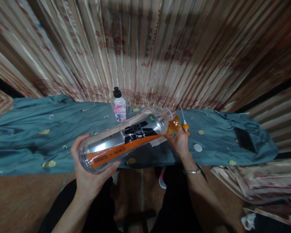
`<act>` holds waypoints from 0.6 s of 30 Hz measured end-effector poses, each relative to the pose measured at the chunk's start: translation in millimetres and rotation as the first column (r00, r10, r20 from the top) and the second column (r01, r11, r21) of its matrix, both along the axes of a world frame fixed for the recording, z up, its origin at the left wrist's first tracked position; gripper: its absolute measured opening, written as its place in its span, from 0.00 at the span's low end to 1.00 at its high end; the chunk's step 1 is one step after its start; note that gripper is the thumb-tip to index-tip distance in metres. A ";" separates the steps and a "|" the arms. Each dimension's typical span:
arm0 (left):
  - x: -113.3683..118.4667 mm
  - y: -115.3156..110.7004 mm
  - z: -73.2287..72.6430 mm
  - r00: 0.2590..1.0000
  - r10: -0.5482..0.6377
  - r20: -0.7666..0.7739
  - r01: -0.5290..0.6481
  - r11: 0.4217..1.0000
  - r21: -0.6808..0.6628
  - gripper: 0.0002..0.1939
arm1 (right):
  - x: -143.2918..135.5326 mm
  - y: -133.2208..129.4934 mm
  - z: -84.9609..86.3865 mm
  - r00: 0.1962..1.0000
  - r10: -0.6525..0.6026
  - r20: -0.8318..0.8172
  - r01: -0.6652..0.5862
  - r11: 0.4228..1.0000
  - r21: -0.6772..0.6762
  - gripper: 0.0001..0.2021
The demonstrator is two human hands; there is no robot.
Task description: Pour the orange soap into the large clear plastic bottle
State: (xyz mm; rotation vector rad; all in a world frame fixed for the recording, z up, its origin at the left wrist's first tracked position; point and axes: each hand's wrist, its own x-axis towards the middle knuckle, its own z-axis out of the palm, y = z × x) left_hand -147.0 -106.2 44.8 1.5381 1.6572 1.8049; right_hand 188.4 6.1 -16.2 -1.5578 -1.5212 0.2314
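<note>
Head view: left hand (91,176) cups tilted large bottle (122,139) at base; right hand (180,141) grips amber bottle (174,124).

Below the large bottle (124,139), the tablecloth (36,145). Behind it, the capped bottle (120,110), and farther, the curtain (140,58). Right of it, first the small bottle (174,125) at its mouth, then the pump (185,127), the disc (198,148) and, farthest, the phone (244,139).

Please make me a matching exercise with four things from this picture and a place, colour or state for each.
Things:
1. large bottle
2. phone
3. round disc
4. pink-labelled bottle

Descriptions:
A. white, flat on the cloth
B. standing upright, black cap on top
C. tilted, left hand at its base
D. dark, near the cloth's right end

Pairs: 1-C, 2-D, 3-A, 4-B
</note>
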 end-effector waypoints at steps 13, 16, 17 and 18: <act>-8.2 0.5 -4.4 0.999 -0.039 -0.015 0.038 0.998 -0.055 0.51 | 1.6 2.0 -7.1 0.998 0.000 0.062 -0.001 1.000 0.015 0.39; -5.7 1.6 -4.5 1.000 0.010 0.019 -0.010 1.000 -0.007 0.50 | 1.7 2.5 -8.3 0.999 0.009 0.053 -0.009 1.000 0.016 0.39; -4.6 2.0 -4.2 1.000 0.008 0.026 -0.007 1.000 -0.006 0.50 | 1.7 2.6 -8.5 0.999 0.009 0.054 -0.010 1.000 0.012 0.39; -3.8 2.3 -3.8 1.000 -0.005 0.029 0.005 1.000 -0.015 0.50 | 1.7 2.7 -8.5 0.998 0.008 0.056 -0.008 1.000 0.008 0.39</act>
